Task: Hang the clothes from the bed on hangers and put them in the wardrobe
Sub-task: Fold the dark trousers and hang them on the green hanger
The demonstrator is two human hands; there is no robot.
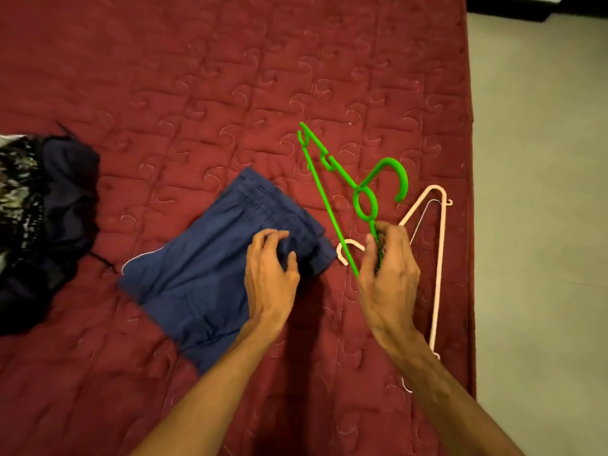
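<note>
The right hand (388,268) has its grip clamped on the green hanger (363,202); the left hand (271,258) clutches the blue garment (197,281) on the bed (197,77). Lifting may snag the pink hanger (439,258), whose hook the green bar crosses.

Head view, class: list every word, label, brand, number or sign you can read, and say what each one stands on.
None: no readable text in this view.
The folded blue shorts, green hanger, pink hanger and dark pile of clothes show no print or tag.
The red quilted bedspread bears only stitched swirls.
</note>
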